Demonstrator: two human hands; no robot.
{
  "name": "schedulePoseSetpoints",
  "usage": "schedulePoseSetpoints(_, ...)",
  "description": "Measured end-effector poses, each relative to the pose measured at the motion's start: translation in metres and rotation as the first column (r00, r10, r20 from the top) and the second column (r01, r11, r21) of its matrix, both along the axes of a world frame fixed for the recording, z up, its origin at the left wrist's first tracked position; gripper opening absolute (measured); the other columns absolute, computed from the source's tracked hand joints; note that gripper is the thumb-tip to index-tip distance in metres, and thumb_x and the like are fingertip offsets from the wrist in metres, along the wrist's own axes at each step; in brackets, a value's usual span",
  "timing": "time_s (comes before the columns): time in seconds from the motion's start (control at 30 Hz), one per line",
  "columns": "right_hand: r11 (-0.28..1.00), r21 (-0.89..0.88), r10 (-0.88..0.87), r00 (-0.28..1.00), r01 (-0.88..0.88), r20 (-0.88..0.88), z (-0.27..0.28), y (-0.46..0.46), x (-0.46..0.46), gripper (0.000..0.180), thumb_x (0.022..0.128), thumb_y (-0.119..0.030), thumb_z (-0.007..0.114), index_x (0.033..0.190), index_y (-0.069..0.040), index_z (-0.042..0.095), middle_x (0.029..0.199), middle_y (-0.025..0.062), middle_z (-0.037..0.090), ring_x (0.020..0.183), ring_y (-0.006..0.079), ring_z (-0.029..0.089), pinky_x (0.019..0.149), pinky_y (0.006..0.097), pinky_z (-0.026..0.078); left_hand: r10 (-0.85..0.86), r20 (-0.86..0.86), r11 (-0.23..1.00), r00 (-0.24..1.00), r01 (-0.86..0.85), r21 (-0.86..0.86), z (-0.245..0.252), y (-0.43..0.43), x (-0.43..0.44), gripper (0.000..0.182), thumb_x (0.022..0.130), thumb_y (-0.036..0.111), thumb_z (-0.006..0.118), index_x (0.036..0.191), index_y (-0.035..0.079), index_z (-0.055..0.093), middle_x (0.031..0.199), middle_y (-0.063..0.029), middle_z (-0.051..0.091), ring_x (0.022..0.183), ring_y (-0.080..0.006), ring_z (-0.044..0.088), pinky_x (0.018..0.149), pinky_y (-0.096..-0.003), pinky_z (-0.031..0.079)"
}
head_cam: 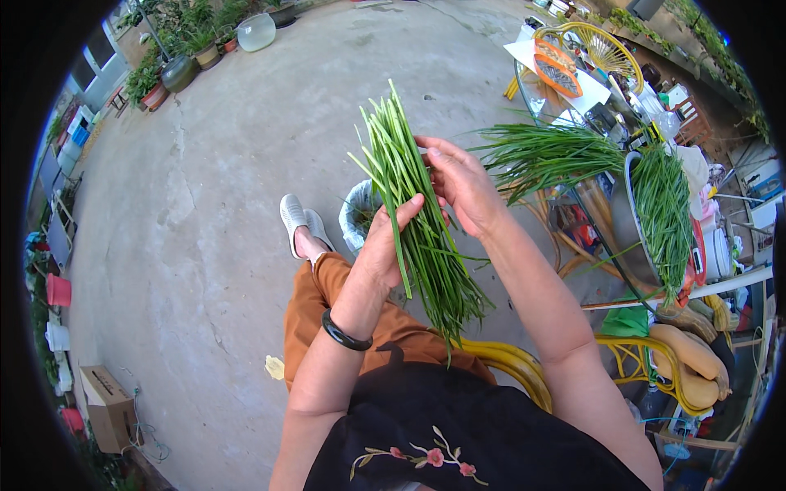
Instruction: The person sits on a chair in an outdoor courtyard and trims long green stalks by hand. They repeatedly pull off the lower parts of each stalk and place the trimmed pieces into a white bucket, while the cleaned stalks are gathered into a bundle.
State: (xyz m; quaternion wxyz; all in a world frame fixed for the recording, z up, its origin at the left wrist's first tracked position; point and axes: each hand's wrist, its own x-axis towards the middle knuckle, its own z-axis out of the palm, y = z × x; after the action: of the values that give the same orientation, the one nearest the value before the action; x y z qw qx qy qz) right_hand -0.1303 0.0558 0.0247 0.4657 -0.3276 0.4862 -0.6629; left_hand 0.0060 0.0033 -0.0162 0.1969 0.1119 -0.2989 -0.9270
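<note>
A bunch of garlic chives [424,239] lies across my left hand [384,248], which grips it with the thumb on top. The pale cut ends point away from me, and the dark leaf tips hang towards my lap. My right hand [466,187] is against the right side of the bunch; its fingertips are partly hidden, so I cannot see whether they pinch any stalks. Below the bunch stands a bin with a pale plastic liner [355,215], with some green scraps inside. More chives [552,153] lie on the glass table at right, beside a metal basin holding chives [663,215].
Orange trays [557,75] sit on the crowded table, with a yellow rattan chair [605,52] behind. Several squashes [688,356] rest on another rattan chair at lower right. A cardboard box [110,408] stands at lower left, and potted plants [206,55] at the back.
</note>
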Motion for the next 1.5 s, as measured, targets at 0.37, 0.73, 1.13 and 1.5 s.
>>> schedulePoseSetpoints(0.37, 0.991, 0.083, -0.088, 0.979, 0.105, -0.182, 0.0, 0.023, -0.027, 0.035, 0.1, -0.027, 0.039, 0.118, -0.001, 0.054, 0.085, 0.0079, 0.063, 0.066, 0.0127, 0.058, 0.059, 0.0231, 0.047, 0.002, -0.012, 1.0, 1.0, -0.002, 0.001, -0.008, -0.003, 0.006, 0.05, 0.089, 0.029, 0.061, 0.13, 0.005, 0.045, 0.093, -0.0074, 0.061, 0.081, -0.018, 0.061, 0.072, -0.0314, 0.051)
schedulePoseSetpoints(0.73, 0.998, -0.026, -0.057, 0.997, 0.058, 0.042, 0.017, 0.027, -0.049, 0.031, 0.1, -0.022, 0.038, 0.111, 0.0, 0.056, 0.078, 0.0071, 0.061, 0.062, 0.0131, 0.056, 0.057, 0.0225, 0.045, -0.066, -0.066, 0.995, 0.996, 0.07, 0.073, -0.019, -0.009, 0.013, 0.05, 0.088, 0.028, 0.061, 0.128, 0.003, 0.044, 0.126, -0.0179, 0.053, 0.098, -0.0231, 0.061, 0.083, -0.0341, 0.052)
schedulePoseSetpoints(1.13, 0.991, -0.095, -0.078, 0.981, 0.096, 0.175, 0.013, 0.031, -0.056, 0.034, 0.098, -0.022, 0.041, 0.114, 0.005, 0.055, 0.083, 0.0086, 0.062, 0.072, 0.0166, 0.062, 0.065, 0.0228, 0.05, 0.036, -0.23, 0.972, 0.973, 0.02, 0.235, -0.028, -0.025, 0.019, 0.041, 0.091, 0.028, 0.058, 0.124, 0.005, 0.049, 0.132, -0.0164, 0.049, 0.089, -0.0218, 0.06, 0.077, -0.0347, 0.053)
schedulePoseSetpoints(1.5, 0.995, -0.052, -0.079, 0.996, 0.081, 0.052, -0.029, -0.017, -0.076, 0.039, 0.097, -0.03, 0.043, 0.114, 0.002, 0.056, 0.103, 0.0144, 0.062, 0.092, 0.0235, 0.062, 0.08, 0.032, 0.05, 0.224, 0.065, 0.975, 0.972, -0.222, -0.029, -0.01, -0.044, 0.036, 0.034, 0.089, 0.025, 0.063, 0.115, 0.004, 0.054, 0.093, -0.0074, 0.065, 0.076, -0.0156, 0.062, 0.065, -0.0306, 0.054)
